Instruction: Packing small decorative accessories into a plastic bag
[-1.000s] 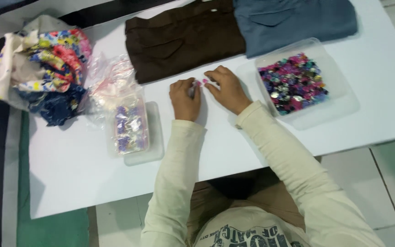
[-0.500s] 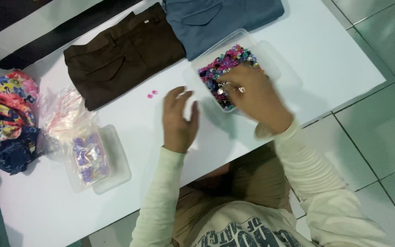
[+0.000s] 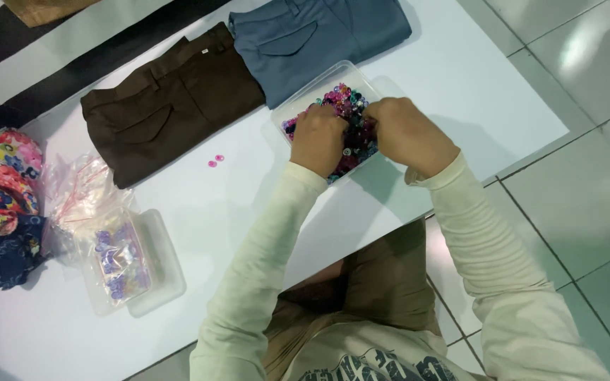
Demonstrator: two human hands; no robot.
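Head view | left hand (image 3: 318,137) and right hand (image 3: 407,134) are both digging into the clear plastic tray of multicoloured beads (image 3: 303,86), sitting right of centre on the white table (image 3: 234,204) | fingers curled into the beads, pinching cannot be told | two pink beads (image 3: 215,161) are lying apart to the left, near the folded brown trousers (image 3: 167,102)

Cream long sleeves (image 3: 262,254), brown trousers (image 3: 383,282).
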